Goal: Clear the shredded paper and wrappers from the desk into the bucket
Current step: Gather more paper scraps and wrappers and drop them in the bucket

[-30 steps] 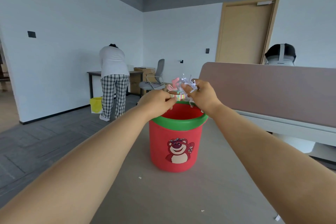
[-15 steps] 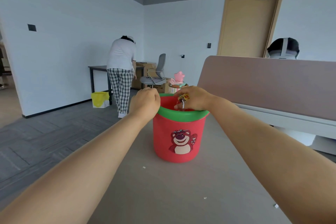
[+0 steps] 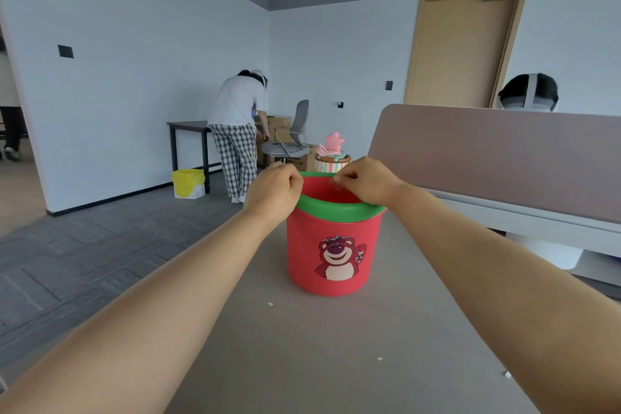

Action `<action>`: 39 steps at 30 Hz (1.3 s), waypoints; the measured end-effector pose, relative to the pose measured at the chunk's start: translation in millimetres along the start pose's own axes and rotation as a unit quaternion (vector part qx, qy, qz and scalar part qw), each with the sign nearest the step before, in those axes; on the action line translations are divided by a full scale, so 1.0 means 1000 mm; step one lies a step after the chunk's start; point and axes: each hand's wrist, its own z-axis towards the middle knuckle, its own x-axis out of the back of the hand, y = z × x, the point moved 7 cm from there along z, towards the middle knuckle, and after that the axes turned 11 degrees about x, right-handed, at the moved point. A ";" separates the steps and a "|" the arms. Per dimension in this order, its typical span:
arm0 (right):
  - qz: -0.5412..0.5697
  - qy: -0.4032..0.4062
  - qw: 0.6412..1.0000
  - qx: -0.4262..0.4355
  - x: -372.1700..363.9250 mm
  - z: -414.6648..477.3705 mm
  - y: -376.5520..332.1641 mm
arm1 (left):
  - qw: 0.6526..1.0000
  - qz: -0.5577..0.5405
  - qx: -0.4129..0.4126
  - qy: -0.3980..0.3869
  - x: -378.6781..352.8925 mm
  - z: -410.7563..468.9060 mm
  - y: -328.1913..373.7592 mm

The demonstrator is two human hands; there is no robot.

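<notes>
Curled into loose fists over the bucket [image 3: 332, 245]: left hand [image 3: 274, 190] at the near-left arc of the green rim [image 3: 339, 210], right hand [image 3: 366, 180] over the mouth, fingertips [image 3: 336, 182] dipping just inside. Cannot tell whether either fist holds any paper; nothing shows between the fingers, and the bucket's inside is hidden.

Best done by opening both fists fully, palms down, above the middle of the mouth, then rubbing fingers together to shed clinging strips; lifting straight up afterwards, to avoid catching the rim and tipping the bucket, which looks light.

Left over on the desk [image 3: 302, 363]: a white scrap [image 3: 270, 304] just left of the bucket's base, a second scrap [image 3: 380, 358] nearer the camera than the bucket, a third [image 3: 507, 374] further right, beside the right forearm. Probably the last bits to pinch up.

Left of the bucket, the desk edge close, floor beyond; worth sweeping scraps away from it. Right of the bucket, a divider panel [image 3: 504, 158] walling that side. Nearer than the bucket, open desk, ample room for both arms.
</notes>
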 end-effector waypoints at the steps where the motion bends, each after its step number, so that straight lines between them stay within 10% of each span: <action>1: -0.002 0.010 1.000 0.002 0.002 -0.002 -0.001 | 1.000 -0.004 -0.005 -0.007 0.000 -0.003 0.001; 10: -0.012 0.109 0.993 0.032 0.005 -0.058 -0.015 | 0.999 -0.018 0.016 0.021 0.008 -0.073 -0.020; 15: -0.055 0.145 0.988 0.025 -0.006 -0.113 -0.011 | 0.943 0.167 0.156 -0.241 -0.055 -0.134 -0.092; 39: -0.082 0.073 0.960 -0.258 0.056 -0.393 0.097 | 0.850 0.194 -0.205 -0.446 -0.185 -0.294 0.169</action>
